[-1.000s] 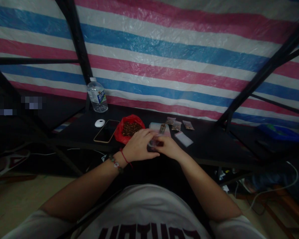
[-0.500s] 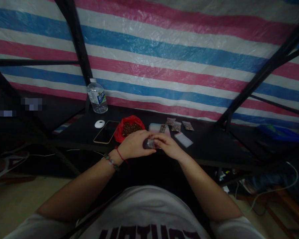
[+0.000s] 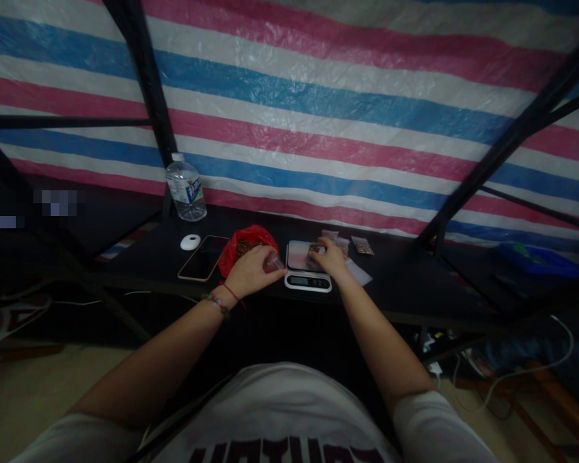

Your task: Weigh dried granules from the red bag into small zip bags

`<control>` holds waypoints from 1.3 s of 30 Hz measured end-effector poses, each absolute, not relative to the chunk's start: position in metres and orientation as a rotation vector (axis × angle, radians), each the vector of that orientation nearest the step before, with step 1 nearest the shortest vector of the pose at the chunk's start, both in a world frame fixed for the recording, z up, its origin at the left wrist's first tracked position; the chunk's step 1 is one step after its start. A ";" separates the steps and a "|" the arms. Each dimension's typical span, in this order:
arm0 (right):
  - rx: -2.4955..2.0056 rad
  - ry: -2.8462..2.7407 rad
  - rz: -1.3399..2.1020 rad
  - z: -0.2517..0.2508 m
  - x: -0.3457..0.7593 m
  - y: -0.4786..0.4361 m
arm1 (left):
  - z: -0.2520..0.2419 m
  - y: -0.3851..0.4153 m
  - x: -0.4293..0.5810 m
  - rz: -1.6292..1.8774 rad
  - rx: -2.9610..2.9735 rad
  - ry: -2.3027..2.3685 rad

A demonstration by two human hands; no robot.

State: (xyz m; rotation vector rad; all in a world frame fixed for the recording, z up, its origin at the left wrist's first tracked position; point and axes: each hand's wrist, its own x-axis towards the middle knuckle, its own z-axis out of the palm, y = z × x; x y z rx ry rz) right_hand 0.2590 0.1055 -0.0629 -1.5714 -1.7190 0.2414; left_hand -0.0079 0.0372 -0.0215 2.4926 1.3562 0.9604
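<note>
My left hand (image 3: 251, 270) is closed on a small clear plastic bag (image 3: 273, 262) beside the red plastic bag (image 3: 229, 256), which holds many small brown pieces (image 3: 245, 246). Over the plate of a white digital kitchen scale (image 3: 299, 256), the fingers of my right hand (image 3: 332, 258) curl round a small clear packet of brown pieces (image 3: 317, 247), which they partly cover. The display (image 3: 299, 281) on the scale's front is too dim to read.
Small filled packets (image 3: 362, 245) lie behind and right of the scale. A stack of white or clear bags (image 3: 359, 272) is partly under my right wrist. On the left are a phone (image 3: 203, 258), a white oval case (image 3: 190, 242) and a clear bottle (image 3: 186, 188). Dark frame bars flank the black tabletop.
My hands were together in front of the scale at the small bag. They have parted: the left moved left with the bag, the right forward onto the packet. The scale's front now shows.
</note>
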 end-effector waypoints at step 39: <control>-0.905 -1.540 0.973 -0.019 0.218 0.013 | -0.002 -0.002 0.012 1.049 2.411 1.144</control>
